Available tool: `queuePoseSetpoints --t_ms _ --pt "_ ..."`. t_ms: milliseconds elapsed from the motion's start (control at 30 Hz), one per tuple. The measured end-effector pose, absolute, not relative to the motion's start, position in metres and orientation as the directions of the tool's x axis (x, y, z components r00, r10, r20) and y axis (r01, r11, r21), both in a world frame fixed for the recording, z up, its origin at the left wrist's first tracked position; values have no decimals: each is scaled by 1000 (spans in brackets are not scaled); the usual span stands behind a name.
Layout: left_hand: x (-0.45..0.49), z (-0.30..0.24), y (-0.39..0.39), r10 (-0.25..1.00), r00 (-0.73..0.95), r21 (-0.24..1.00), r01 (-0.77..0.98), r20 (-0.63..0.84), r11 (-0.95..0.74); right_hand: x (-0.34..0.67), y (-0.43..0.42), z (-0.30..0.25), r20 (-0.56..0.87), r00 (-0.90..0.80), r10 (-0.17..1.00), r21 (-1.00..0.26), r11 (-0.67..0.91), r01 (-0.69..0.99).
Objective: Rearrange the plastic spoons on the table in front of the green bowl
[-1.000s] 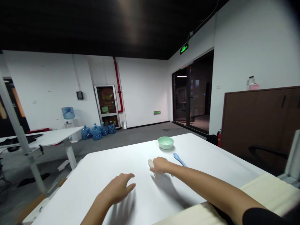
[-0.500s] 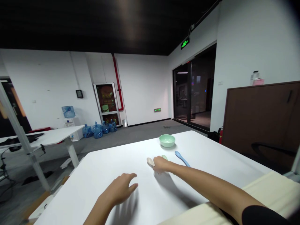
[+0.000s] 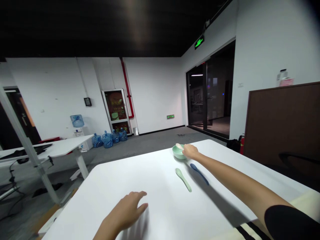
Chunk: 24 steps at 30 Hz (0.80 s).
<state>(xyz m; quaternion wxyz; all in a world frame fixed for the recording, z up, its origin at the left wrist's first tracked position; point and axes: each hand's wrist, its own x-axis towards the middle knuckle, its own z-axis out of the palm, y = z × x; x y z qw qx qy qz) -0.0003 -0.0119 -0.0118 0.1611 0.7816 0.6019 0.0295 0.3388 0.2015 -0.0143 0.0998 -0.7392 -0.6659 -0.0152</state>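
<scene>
My right hand [image 3: 191, 152] is closed on a cream spoon [image 3: 179, 146], its bowl end over the green bowl [image 3: 177, 154] near the far edge of the white table [image 3: 112, 180]. The fingers hide the spoon's handle, and I cannot tell whether it touches the bowl. Nearer to me lie a light green spoon [image 3: 183, 180] and, to its right, a blue spoon [image 3: 199, 174] in the shadow of my right arm. My left hand [image 3: 128, 207] hovers low over the table's left part, fingers apart, holding nothing.
A cream cloth with black stripes [image 3: 246, 230] lies at the near right edge of the table. Another white table [image 3: 67, 145] stands to the left, with blue water bottles [image 3: 107, 139] on the floor behind it. A brown cabinet [image 3: 280, 126] stands at the right.
My right hand has carried the cream spoon away from me, from beside the light green spoon to the bowl. The light green spoon is now uncovered. My left hand stays open, nearly in place.
</scene>
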Motion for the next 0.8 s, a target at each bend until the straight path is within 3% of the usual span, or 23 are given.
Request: queuePoseSetpoints --t_ms 600,800 --pt "3 -7 -6 960 214 289 944 -179 -157 350 263 -46 62 153 986 -174 -140 975" --pt "1 -12 -3 960 219 289 943 -175 -163 351 255 -41 95 160 982 -215 -137 967"
